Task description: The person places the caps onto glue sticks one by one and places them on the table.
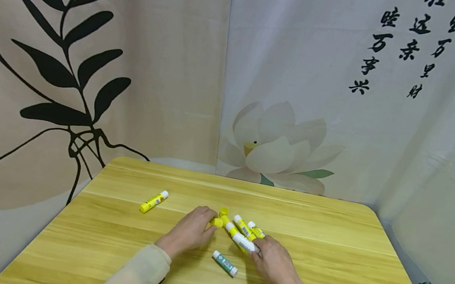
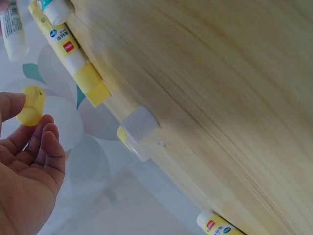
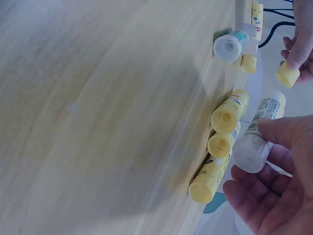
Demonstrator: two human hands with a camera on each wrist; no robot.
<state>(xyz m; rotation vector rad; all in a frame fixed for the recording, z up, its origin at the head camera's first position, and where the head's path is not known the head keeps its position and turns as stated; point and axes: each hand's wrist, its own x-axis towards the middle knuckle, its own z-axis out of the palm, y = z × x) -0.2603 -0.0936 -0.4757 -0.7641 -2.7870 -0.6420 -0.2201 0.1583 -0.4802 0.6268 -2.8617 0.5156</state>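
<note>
My left hand [image 1: 191, 232] pinches a small yellow cap [image 2: 32, 105] between thumb and fingers, above the table. In my right hand [image 1: 277, 262] is a white glue stick [image 3: 266, 117], gripped near one end by the thumb and fingers, its other end pointing toward the left hand. Several yellow glue sticks with white ends lie beside and under it, among them one [image 1: 242, 227] just behind the right fingers. Another yellow cap [image 1: 224, 211] sits just beyond the left fingertips. A teal glue stick [image 1: 225, 263] lies on the table between the two wrists.
One more yellow glue stick [image 1: 154, 201] with a white end lies apart, left of the left hand. The wooden table [image 1: 332, 221] reaches back to a printed curtain [image 1: 175, 77] with black leaves, a lotus and writing.
</note>
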